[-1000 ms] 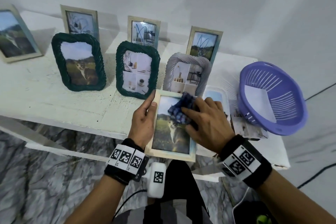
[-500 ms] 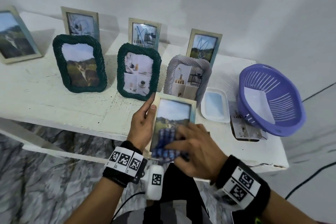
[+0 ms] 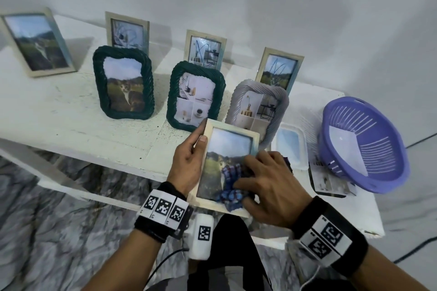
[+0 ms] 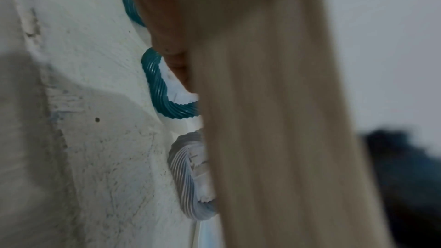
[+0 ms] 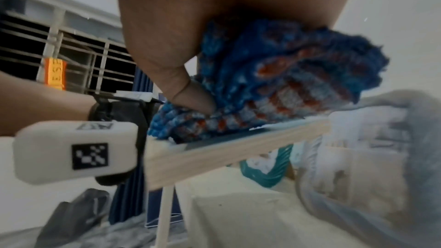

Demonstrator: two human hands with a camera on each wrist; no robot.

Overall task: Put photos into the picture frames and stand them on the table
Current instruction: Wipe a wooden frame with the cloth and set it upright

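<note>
1. Head view. My left hand [image 3: 189, 168] grips the left edge of the frame [image 3: 230, 136], thumb on its front. I hold the frame above the near edge of the counter [image 3: 71, 130], its long axis running away from me and its top tipped toward the standing frames. My right hand [image 3: 272, 186] lies over the lower right of the glass, fingers curled on a cloth [image 3: 230, 186] and pressing it down. The frame is pale wood and holds a photo of a cat in a field under sky. Judged from this, standing it falls to the left hand, which has the hold.
2. Left wrist view. The frame [image 4: 286, 120] fills the picture as a blurred pale plank, its edge running lengthwise. Beyond it stand a teal frame [image 4: 162, 101] and a grey frame [image 4: 186, 176].
3. Right wrist view. My thumb [image 5: 190, 99] pinches the cloth [image 5: 274, 82] against the glass. The frame [image 5: 214, 154] shows edge-on, clear of the counter [image 5: 238, 214].
</note>
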